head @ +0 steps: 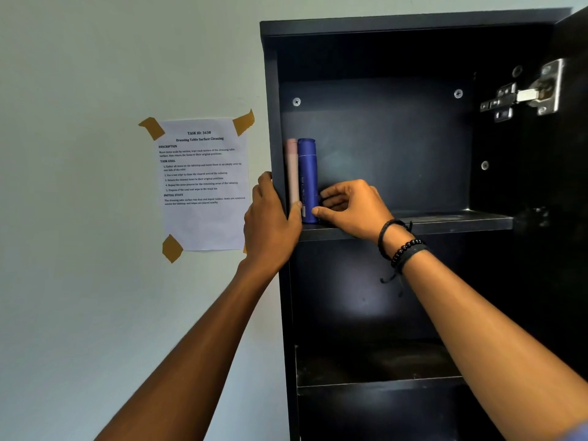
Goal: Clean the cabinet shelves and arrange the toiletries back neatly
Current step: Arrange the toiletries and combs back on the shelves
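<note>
- Cabinet [413, 23], upper shelf [445, 222]: pink tube [292, 173], blue bottle [307, 173] upright, touching, far left.
- Our left hand [270, 218] grips cabinet edge, thumb on pink tube.
- Our right hand [353, 208] pinches blue bottle's base.

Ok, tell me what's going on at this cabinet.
A person is putting toiletries into an open dark cabinet. The right hand holds a blue bottle near its base. The bottle stands upright at the left end of the upper shelf, right beside a pink tube. The left hand grips the cabinet's left side wall by the tube. A printed sheet is taped to the wall alongside.
</note>
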{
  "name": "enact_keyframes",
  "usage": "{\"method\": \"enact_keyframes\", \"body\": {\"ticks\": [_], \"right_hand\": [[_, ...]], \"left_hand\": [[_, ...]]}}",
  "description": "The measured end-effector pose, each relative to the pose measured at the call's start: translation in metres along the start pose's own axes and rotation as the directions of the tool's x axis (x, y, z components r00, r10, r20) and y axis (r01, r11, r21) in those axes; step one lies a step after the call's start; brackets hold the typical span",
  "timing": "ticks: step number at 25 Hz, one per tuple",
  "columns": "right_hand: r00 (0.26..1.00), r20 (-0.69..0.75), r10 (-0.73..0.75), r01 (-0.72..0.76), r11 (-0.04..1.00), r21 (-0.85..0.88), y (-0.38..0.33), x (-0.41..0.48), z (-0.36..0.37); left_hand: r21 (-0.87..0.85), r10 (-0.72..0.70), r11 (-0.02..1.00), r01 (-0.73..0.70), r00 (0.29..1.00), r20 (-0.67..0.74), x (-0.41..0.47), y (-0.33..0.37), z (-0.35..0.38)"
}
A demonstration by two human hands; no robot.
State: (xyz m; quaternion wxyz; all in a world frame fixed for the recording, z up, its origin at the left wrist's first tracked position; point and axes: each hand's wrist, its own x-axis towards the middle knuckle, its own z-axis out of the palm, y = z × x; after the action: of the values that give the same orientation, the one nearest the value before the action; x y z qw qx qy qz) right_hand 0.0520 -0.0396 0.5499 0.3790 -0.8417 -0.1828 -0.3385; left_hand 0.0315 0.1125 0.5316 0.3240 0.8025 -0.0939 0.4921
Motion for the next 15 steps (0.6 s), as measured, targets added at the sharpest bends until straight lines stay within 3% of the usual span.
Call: {"method": "enact_keyframes", "body": {"ticks": [6, 10, 15], "right_hand": [[0.935, -0.309, -0.174, 0.085, 0.956, -0.281, -0.006, -0.023, 0.01], [0.878, -0.387, -0.281, 0.157, 0.934, -0.321, 0.006, -0.044, 0.019], [0.881, -0.399, -0.254, 0.107, 0.929, -0.355, 0.022, -0.091, 0.038]], "left_hand": [[-0.077, 0.035, 0.996, -0.035, 0.999, -0.006, -0.018, -0.005, 0.001], [-0.091, 0.152, 0.983, -0.157, 0.987, -0.055, -0.039, -0.008, -0.003], [-0.208, 0.214, 0.952, -0.222, 0.975, -0.062, -0.083, -0.011, -0.003]]}}
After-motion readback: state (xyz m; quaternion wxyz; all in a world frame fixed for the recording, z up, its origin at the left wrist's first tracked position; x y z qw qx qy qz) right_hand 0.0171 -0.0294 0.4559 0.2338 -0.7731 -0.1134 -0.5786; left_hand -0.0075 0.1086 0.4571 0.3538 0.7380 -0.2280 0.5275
